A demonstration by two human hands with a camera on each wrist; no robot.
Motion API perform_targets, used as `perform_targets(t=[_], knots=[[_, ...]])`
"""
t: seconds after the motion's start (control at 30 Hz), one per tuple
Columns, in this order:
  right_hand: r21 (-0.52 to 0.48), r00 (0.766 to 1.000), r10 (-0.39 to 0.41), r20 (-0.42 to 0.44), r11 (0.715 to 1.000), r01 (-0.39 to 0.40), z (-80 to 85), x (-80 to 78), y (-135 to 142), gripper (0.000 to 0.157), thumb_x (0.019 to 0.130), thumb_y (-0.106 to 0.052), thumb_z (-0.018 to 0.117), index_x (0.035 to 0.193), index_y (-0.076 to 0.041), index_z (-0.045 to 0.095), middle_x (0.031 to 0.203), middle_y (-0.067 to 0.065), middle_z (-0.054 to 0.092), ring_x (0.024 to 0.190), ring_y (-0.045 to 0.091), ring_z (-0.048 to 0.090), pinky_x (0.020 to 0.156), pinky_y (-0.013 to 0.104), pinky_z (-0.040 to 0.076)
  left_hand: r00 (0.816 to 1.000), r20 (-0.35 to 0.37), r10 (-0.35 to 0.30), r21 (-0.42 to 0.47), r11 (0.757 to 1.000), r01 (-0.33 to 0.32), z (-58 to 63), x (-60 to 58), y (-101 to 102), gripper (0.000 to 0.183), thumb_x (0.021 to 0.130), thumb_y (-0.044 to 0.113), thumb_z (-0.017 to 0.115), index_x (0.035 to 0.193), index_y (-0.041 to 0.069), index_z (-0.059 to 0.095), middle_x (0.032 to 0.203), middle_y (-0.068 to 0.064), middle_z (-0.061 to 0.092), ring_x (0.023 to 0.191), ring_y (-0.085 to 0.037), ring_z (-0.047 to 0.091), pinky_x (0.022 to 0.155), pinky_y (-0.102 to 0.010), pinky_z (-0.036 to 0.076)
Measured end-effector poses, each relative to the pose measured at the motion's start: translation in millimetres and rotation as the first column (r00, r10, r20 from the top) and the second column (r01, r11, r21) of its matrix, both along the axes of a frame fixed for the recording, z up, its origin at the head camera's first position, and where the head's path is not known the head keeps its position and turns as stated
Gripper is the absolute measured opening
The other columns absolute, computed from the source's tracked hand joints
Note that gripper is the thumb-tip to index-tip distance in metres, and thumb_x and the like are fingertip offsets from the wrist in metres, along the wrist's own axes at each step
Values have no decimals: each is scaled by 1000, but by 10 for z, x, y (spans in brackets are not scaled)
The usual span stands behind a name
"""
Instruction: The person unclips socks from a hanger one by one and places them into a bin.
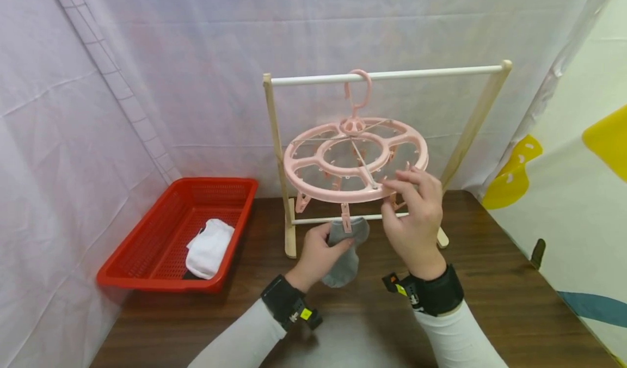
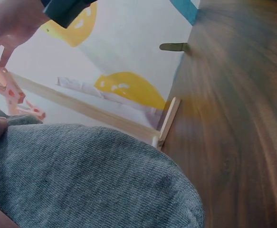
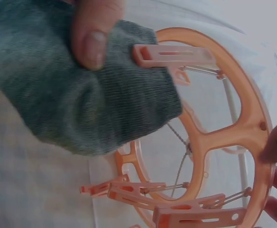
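A grey sock (image 1: 345, 259) hangs below the pink round clip hanger (image 1: 318, 194). One pink clip (image 1: 346, 218) bites the sock's cuff. My left hand (image 1: 320, 251) pinches the sock just under that clip, thumb in front; the fingers behind the fabric are hidden. In the right wrist view, the left thumb (image 3: 93, 42) presses the sock (image 3: 90, 104) beside the clip (image 3: 176, 55). My right hand (image 1: 416, 210) holds the hanger's outer rim at its near right side, thumb below and fingers above. Its fingertips also show at the right edge of the right wrist view.
The hanger hooks over the white bar (image 1: 431, 73) of a wooden-legged stand on the brown table (image 1: 490, 281). To the left sits a red basket (image 1: 147, 237) with a white cloth item (image 1: 210, 248) and something dark beneath. More clips dangle around the ring.
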State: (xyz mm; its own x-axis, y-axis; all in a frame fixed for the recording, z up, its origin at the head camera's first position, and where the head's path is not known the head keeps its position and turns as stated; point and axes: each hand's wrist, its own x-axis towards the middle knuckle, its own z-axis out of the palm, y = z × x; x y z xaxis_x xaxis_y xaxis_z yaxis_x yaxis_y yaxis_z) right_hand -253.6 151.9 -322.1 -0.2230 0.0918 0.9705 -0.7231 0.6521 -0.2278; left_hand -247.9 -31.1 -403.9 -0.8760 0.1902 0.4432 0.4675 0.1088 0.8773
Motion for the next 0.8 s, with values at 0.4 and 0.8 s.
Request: perform_targets(t=[0.4,0.8], knots=[[-25,995,28,-98,999,-31,67,106,-53,18,72,4,54,75,-1,70,82,19,63,82,38,55,76,40,42,998,63,7,-2,1000,-7,-489,-214,117,24,80,17,78,103,10,73,97,-5,76,86,-12,69,76,-31,56],[168,941,306,143,930,-328,96,186,88,18,76,5,60,77,-11,68,72,-1,61,66,10,53,62,24,43,998,67,2,-27,1000,0,-618,-254,146,26,80,22,79,104,12,73,97,-5,76,86,-12,69,77,-31,56]])
